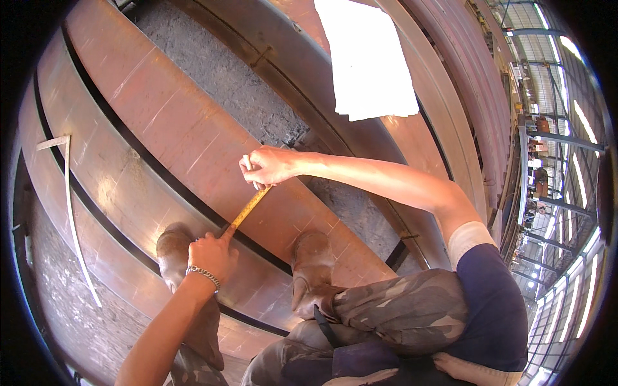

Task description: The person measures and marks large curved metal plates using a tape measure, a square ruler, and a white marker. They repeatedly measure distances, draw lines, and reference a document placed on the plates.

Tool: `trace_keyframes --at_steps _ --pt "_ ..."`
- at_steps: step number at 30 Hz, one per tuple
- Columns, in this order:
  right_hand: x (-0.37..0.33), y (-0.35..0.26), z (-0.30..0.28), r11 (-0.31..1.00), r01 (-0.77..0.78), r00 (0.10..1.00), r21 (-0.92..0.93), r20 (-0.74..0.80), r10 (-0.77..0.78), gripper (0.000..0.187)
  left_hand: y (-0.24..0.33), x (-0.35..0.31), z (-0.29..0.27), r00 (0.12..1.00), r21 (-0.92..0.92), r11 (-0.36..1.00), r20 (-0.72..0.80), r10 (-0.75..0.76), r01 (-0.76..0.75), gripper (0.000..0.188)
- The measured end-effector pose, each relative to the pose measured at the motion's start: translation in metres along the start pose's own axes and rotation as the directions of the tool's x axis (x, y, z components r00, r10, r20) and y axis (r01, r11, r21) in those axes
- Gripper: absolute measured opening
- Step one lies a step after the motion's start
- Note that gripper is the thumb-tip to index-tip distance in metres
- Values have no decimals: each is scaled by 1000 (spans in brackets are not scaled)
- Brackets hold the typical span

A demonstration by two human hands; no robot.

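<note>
Yellow tape lies over rusty steel, your left grip and right grip closed on its ends (white stick in the right). Boots close by; paper beyond, square left, grey floor, shed right.

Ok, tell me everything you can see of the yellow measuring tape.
The yellow measuring tape shows as a narrow, straight strip with dark markings, probably thin metal. It slants up and rightward in the picture from the left hand to the right hand, across a rust-brown steel beam. Both hands touch it and hide its ends; no case is visible. Whether it touches the beam is unclear.
</note>
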State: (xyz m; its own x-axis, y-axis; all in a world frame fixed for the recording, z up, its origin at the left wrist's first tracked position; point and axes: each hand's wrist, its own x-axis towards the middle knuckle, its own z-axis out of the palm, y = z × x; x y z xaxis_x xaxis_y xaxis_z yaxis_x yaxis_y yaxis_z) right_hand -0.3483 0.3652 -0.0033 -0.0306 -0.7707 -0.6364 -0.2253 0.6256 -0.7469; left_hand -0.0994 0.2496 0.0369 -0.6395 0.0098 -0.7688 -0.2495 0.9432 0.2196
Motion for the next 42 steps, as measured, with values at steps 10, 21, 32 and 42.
trace_keyframes --at_steps 10,21,32,42 --pt "12 13 6 957 226 968 -182 151 -200 13 0 -1 -2 1000 -16 1000 -8 -3 3 62" --pt "11 13 10 948 252 965 -193 125 -231 12 0 0 -3 1000 -13 1000 2 1 -1 61" --pt "11 13 10 943 266 961 -200 128 -244 11 1 0 -4 1000 7 1000 17 2 -2 61" --pt "8 9 20 910 298 954 -288 71 -290 12 0 1 -4 1000 16 1000 26 -2 1 60"
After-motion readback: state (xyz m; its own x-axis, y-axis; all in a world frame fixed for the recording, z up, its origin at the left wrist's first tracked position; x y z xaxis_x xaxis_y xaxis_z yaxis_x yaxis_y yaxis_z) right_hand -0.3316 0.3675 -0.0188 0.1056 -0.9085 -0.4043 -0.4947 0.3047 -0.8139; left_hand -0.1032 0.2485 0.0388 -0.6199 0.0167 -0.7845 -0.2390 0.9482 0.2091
